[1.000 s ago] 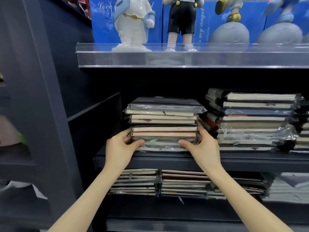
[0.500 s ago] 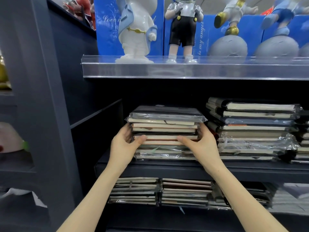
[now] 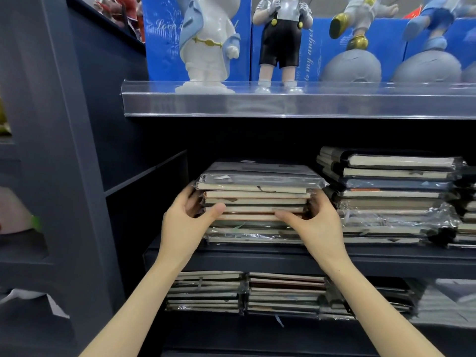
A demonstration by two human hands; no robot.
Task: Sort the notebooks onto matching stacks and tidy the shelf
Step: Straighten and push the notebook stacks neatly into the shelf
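Head view: notebook stack lies flat on the middle shelf, left bay. Its long axis runs left-right, page edges facing me. My left hand and right hand grip its two ends, thumbs curled across the front, probably to square the edges. Neighbouring stack sits just beside it, to the right.

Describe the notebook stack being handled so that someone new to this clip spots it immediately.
Under the clear shelf of figurines, the dark shelf holds notebook stacks. The one meant is the leftmost stack, gripped on either side by the left hand and right hand. Its top notebook is grey and plastic-wrapped over pale and pinkish covers, unlike the dark-covered neighbouring stack.
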